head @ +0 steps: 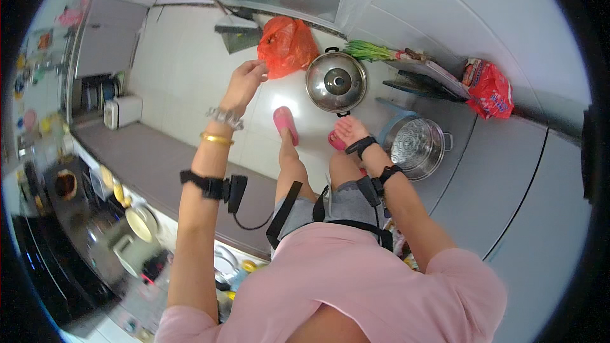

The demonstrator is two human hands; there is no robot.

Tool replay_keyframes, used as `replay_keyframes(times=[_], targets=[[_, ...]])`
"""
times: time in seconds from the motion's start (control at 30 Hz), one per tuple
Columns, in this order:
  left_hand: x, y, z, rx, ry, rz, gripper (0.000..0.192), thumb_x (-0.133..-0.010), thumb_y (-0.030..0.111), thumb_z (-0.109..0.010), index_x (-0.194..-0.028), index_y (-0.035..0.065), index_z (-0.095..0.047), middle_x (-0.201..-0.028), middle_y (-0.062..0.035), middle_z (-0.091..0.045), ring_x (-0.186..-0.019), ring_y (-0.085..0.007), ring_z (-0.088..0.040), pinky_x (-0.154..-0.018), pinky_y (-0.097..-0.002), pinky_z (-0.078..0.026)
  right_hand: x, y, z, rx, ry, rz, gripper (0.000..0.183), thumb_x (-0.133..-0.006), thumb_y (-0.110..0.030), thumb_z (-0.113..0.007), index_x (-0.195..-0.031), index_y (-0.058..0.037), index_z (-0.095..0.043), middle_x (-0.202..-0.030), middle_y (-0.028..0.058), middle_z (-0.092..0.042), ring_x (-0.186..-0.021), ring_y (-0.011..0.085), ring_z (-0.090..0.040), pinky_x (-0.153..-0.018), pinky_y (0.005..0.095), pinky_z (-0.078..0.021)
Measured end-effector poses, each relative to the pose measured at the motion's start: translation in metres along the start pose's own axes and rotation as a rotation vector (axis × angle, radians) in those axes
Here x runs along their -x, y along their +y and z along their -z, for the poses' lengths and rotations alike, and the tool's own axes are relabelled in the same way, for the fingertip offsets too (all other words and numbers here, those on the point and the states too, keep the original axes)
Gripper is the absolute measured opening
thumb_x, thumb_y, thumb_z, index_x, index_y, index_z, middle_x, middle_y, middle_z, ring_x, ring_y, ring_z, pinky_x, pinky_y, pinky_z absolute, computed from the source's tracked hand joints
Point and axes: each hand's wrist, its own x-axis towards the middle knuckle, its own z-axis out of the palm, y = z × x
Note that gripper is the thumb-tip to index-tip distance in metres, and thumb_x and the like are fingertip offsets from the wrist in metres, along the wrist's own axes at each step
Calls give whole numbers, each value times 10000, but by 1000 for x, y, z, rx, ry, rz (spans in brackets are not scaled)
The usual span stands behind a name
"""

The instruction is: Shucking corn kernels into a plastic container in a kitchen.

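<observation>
My left hand (246, 83) is held out over the floor with its fingers loosely bent. I see nothing in it. Its fingertips appear beside an orange-red plastic bag (286, 50), though the gap is hard to judge. To the right of that bag, a steel pot with a glass-centred lid (318, 86) stands on the tiled floor. My right hand (351, 129) hangs with its palm turned up and nothing on it, just below the pot's near handle in the picture. A perforated steel steamer (415, 140) sits to the right of this hand.
Spring onions (369, 51) lie by the wall near leaning flat boards (424, 83) and a red printed bag (493, 88). A broom and dustpan (239, 38) stand at the back. Grey panels (500, 176) border the right. To the left are a white toaster-like appliance (125, 111) and a cluttered counter.
</observation>
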Motion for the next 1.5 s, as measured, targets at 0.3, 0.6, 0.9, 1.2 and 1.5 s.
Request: replay_keyframes(times=[0.3,0.6,0.9,1.2,1.5], targets=[[-212,-113,-23,-529,-246,6,397,-934,288,-528,-1157,-30,-609,-1023,-100,-665,-940,-190,-616,-846,-297,-465,-71,22,49,-250,126,311,284,-938,-357,-566,-920,-74,-575,-879,35,-633,-838,190,-612,-776,349,-518],[-377,-212,-148,-773,-505,-372,475,-976,363,-438,-1241,-15,-550,-1221,-280,-568,-1129,-417,-552,-967,-428,-440,-202,93,138,-376,492,145,763,-905,-544,-557,-1400,1,-360,-1435,116,-397,-1250,259,-424,-1054,356,-313],[-531,-331,-284,-754,-650,-263,703,-970,508,-338,-1364,-70,-411,-1384,-315,-428,-1267,-423,-449,-1085,-410,-333,-389,89,181,-496,563,257,961,-887,-657,-494,-1506,-15,-134,-1574,137,-171,-1457,294,-138,-1169,409,-116],[-563,-341,-267,-949,-863,-347,660,-991,477,-302,-1317,-75,-458,-1316,-315,-498,-1207,-448,-487,-1052,-427,-352,-385,62,118,-740,422,351,485,-956,-598,-429,-1094,-168,-607,-996,-55,-617,-987,120,-531,-954,357,-373],[-431,-185,-183,-371,-595,29,702,-932,569,-456,-1175,-76,-589,-1163,-202,-628,-1113,-272,-573,-970,-328,-401,-178,6,61,-544,408,402,460,-1005,-493,-410,-1224,-117,-560,-1172,-8,-599,-1110,119,-513,-988,318,-373]])
